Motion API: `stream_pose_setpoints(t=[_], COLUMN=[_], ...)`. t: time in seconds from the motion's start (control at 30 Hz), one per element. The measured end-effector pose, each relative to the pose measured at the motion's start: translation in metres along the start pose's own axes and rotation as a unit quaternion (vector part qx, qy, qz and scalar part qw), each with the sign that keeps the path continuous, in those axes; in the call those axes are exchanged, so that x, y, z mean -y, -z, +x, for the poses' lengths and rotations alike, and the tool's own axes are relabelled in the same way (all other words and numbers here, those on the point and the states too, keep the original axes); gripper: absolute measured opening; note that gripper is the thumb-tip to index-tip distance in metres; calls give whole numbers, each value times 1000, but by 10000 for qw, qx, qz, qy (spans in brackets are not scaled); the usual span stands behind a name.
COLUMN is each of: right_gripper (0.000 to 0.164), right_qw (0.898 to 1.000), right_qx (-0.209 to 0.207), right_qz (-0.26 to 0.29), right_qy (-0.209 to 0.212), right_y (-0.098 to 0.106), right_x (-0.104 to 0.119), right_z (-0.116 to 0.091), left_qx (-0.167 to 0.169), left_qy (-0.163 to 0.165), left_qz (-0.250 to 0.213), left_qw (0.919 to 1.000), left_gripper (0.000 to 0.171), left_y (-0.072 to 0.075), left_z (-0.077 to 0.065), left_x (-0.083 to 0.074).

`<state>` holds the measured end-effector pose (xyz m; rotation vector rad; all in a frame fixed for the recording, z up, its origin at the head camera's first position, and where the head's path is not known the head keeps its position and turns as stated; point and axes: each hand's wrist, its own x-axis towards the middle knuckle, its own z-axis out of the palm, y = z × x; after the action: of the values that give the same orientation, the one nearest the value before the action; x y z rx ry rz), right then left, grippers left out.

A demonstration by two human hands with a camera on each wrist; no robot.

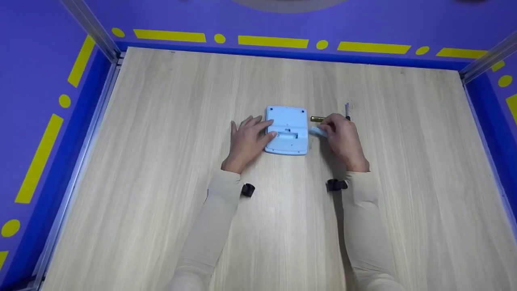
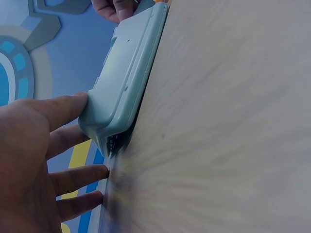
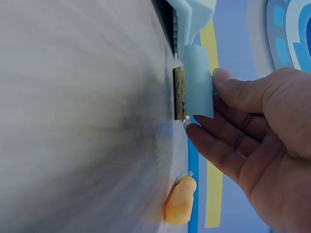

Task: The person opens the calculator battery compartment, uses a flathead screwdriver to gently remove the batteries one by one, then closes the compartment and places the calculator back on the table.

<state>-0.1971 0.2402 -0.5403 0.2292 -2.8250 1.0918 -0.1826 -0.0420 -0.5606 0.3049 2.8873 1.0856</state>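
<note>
A light-blue calculator [image 1: 287, 119] lies face down, its battery compartment [image 1: 287, 135] uncovered. My left hand [image 1: 248, 141] rests on its left side, thumb and index finger on the back and the other fingers spread onto the table. Right of the calculator, my right hand [image 1: 343, 135] pinches a thin light-blue battery cover [image 3: 197, 80] between thumb and fingers. A gold battery [image 3: 179, 92] lies on the table just behind that cover, its right end hidden by the hand in the head view.
Beyond my right hand lies a screwdriver with an orange handle [image 3: 180, 201], its blade [image 1: 347, 108] pointing away from me. The wood-grain table [image 1: 161, 161] is bordered by blue walls [image 1: 266, 24] with yellow marks.
</note>
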Motion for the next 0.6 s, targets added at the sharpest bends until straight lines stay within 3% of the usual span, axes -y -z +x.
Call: stream_pose_setpoints(t=[0.27, 0.6], right_gripper=[7, 8], right_qw=[9988, 9985], right_qx=[-279, -24], right_qz=[206, 350], right_qy=[357, 415], right_y=[-5, -14], right_x=[13, 35], right_z=[0, -1], left_qx=[17, 46], left_qy=[-12, 23], left_qz=[-67, -64], left_qw=[10000, 10000], left_gripper=[49, 50], left_y=[0, 1], left_z=[0, 0], left_x=[-1, 0])
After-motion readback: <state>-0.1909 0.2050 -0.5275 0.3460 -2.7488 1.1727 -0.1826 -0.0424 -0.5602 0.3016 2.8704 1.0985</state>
